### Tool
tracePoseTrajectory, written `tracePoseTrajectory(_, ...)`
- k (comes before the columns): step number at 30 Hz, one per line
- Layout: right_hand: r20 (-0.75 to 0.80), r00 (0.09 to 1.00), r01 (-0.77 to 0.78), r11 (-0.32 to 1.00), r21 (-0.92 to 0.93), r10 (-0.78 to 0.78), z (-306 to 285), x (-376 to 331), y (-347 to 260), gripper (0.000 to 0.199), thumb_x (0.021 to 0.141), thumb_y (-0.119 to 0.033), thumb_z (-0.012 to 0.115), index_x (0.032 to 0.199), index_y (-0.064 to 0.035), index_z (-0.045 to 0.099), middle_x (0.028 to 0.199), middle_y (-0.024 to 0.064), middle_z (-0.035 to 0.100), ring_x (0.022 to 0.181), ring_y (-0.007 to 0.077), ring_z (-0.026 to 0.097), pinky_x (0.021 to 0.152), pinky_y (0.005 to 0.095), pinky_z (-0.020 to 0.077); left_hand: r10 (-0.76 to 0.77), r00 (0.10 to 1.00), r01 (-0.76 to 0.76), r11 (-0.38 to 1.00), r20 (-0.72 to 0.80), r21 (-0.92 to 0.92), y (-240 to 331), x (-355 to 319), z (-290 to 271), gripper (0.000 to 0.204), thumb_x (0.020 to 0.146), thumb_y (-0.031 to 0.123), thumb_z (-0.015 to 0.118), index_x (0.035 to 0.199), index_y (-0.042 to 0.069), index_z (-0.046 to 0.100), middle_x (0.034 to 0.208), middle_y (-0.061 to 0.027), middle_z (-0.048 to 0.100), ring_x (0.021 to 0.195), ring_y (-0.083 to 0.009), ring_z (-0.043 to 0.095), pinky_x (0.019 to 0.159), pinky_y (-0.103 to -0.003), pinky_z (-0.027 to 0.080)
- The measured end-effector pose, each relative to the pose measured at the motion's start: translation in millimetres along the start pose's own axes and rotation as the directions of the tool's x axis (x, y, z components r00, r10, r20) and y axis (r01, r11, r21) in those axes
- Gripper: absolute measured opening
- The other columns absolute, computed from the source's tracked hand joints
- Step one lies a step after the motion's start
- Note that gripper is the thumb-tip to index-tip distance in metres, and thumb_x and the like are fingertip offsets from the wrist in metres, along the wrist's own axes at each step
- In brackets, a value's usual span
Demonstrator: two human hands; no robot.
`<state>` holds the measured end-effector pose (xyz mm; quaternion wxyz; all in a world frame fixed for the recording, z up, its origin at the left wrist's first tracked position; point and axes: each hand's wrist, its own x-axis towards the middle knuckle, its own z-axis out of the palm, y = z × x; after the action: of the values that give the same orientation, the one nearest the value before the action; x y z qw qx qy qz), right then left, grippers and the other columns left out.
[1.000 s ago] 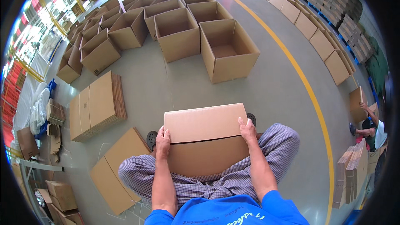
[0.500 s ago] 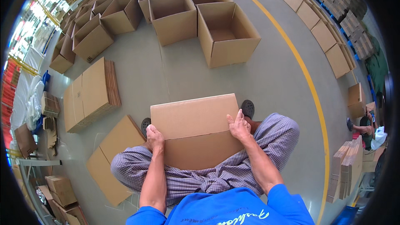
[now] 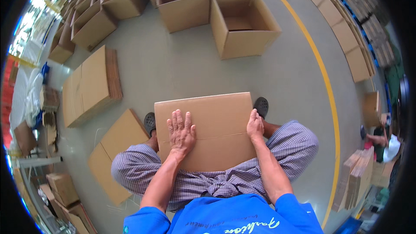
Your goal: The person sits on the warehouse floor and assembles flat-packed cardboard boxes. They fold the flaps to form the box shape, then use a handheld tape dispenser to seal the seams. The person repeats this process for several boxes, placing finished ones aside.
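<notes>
Cardboard box (image 3: 206, 130) lies closed across my lap, its near edge at my waist and its far edge out over my knees. Half a second ago my left hand (image 3: 181, 131) gripped the box's left edge; now it has slid onto the top panel, so I judge I am pressing the flaps shut. That palm lies flat, fingers spread and pointing away, forearm straight. My right hand (image 3: 255, 126) curls over the right edge, fingers on top, elbow tucked in.

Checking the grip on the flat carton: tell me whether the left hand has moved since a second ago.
Yes. The left hand has slid from the cardboard box's left edge inward onto its top face, lying flat near the flap seam.
</notes>
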<state>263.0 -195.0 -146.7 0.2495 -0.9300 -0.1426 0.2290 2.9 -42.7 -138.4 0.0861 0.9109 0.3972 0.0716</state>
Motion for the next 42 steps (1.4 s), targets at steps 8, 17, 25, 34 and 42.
tracePoseTrajectory(8, 0.175, 0.966, 0.061, 0.829, 0.556, -0.189, 15, 34, 28, 0.076, 0.103, -0.056, 0.021, 0.136, 0.0061, 0.047, 0.137, 0.0136, 0.054, 0.127, 0.0251, 0.049, 0.106, 0.0308, 0.0368, -0.088, 0.996, 0.086, 0.988, -0.015, -0.126, 2, 3, -18, 0.062, 0.094, 0.034, 0.052, 0.148, 0.008, 0.034, 0.157, -0.0225, 0.017, 0.148, -0.0367, 0.011, 0.117, -0.057, 0.009)
tracePoseTrajectory(17, 0.043, 0.985, 0.137, 0.909, 0.394, -0.167, 12, 64, 56, 0.073, 0.103, -0.054, 0.024, 0.130, 0.0077, 0.052, 0.126, 0.0159, 0.061, 0.113, 0.0259, 0.057, 0.097, 0.0337, 0.0445, -0.239, 0.915, -0.205, 0.417, -0.325, -0.886, 6, -106, -209, 0.029, 0.098, 0.009, 0.053, 0.126, 0.002, 0.059, 0.100, -0.0120, 0.069, 0.090, -0.0181, 0.067, 0.081, -0.029, 0.052)
tracePoseTrajectory(25, 0.229, 0.962, 0.009, 0.861, 0.509, -0.146, -7, 44, 30, 0.077, 0.102, -0.058, 0.021, 0.140, 0.0059, 0.042, 0.137, 0.0128, 0.053, 0.122, 0.0275, 0.051, 0.103, 0.0340, 0.0402, -0.998, -0.053, 0.246, -0.036, 0.024, -0.969, -139, -320, -71, 0.022, 0.095, 0.015, 0.053, 0.108, 0.000, 0.063, 0.083, -0.0050, 0.065, 0.074, -0.0124, 0.064, 0.061, -0.025, 0.054)
tracePoseTrajectory(34, 0.244, 0.964, -0.014, 0.889, 0.457, -0.110, -8, 46, 28, 0.078, 0.102, -0.059, 0.020, 0.140, 0.0052, 0.042, 0.138, 0.0101, 0.052, 0.123, 0.0269, 0.051, 0.105, 0.0343, 0.0384, -0.670, -0.044, 0.963, -0.227, 0.741, -0.148, -46, -477, 93, 0.022, 0.090, 0.028, 0.059, 0.091, 0.010, 0.073, 0.086, -0.0145, 0.071, 0.076, -0.0307, 0.067, 0.069, -0.040, 0.051)
tracePoseTrajectory(42, 0.089, 0.982, 0.123, 0.918, 0.378, -0.168, -18, 64, 44, 0.078, 0.100, -0.063, 0.025, 0.121, 0.0020, 0.063, 0.117, 0.0104, 0.066, 0.107, 0.0259, 0.060, 0.094, 0.0369, 0.0463, -0.620, -0.009, 0.203, -0.769, 0.785, -0.606, -42, -428, 169, 0.046, 0.093, 0.034, 0.061, 0.127, 0.003, 0.059, 0.124, -0.0091, 0.062, 0.108, -0.0246, 0.059, 0.094, -0.039, 0.046)
